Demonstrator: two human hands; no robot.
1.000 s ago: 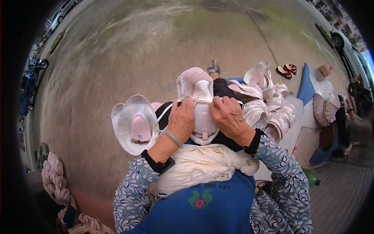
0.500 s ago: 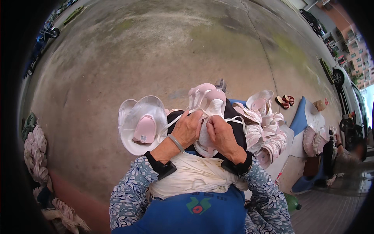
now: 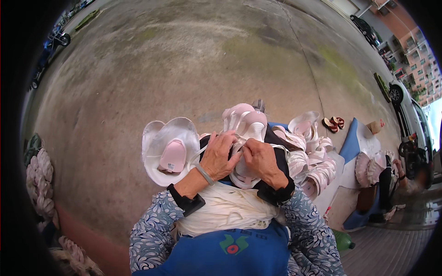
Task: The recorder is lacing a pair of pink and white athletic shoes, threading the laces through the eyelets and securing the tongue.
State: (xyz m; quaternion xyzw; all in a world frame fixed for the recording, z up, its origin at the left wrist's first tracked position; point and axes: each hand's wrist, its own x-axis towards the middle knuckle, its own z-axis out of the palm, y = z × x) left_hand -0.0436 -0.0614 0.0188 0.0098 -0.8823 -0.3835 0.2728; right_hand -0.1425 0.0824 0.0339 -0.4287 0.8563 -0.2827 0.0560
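Note:
My left hand [image 3: 221,156] and my right hand [image 3: 260,158] meet over a pink and white sun hat [image 3: 248,131] held on my lap, its crown pointing away from me. Both hands pinch a thin white cord [image 3: 195,158] at the hat's brim. A bundle of white cords [image 3: 225,209] lies across my lap below the hands. To the left, a finished white-brimmed hat with a pink crown [image 3: 168,149] lies upside down on the concrete.
A heap of similar pink and white hats [image 3: 308,154] lies to the right, by a blue mat [image 3: 350,147] and a pair of sandals [image 3: 334,122]. Thick coiled rope [image 3: 39,177] lies at far left. A parked car [image 3: 410,115] stands at right.
My hands have drawn closer together on the hat's brim and the hat has tilted a little toward me. My head has turned, shifting the whole view.

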